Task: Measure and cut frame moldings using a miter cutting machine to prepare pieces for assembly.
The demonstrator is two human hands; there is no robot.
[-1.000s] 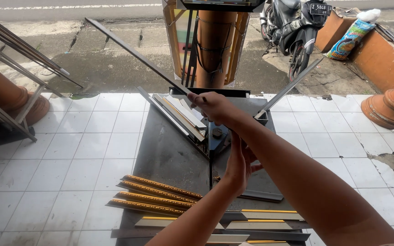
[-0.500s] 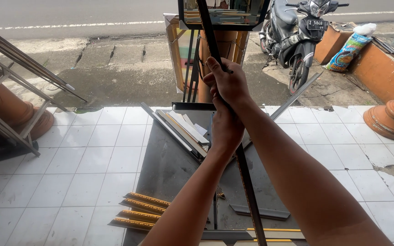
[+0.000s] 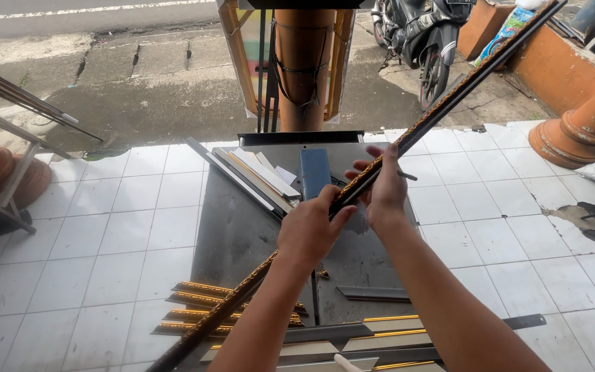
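Nearest the camera, cut lengths of moulding (image 3: 352, 341) in silver and gold lie side by side on a dark, flat metal table (image 3: 232, 234), and to their left a small stack of short gold-ribbed pieces (image 3: 197, 303) with slanted ends rests on the table's edge. Above them a long, thin strip of frame moulding (image 3: 449, 100), dark with a beaded gold edge, runs on a slant from the lower left to the upper right corner, held in the air over the table. The left hand (image 3: 309, 231) is closed around the strip near its middle, thumb on top. The right hand (image 3: 380, 189) grips it just further along, fingers curled over the gold edge. Beyond the hands, a blue rectangular block (image 3: 315, 171) stands on the table beside a fan of pale flat strips (image 3: 263, 172). The floor around is glossy white tile (image 3: 105, 227). Farther off stand a round orange pillar (image 3: 304, 65), rough wet concrete (image 3: 139, 83) and a parked motorbike (image 3: 425, 38).
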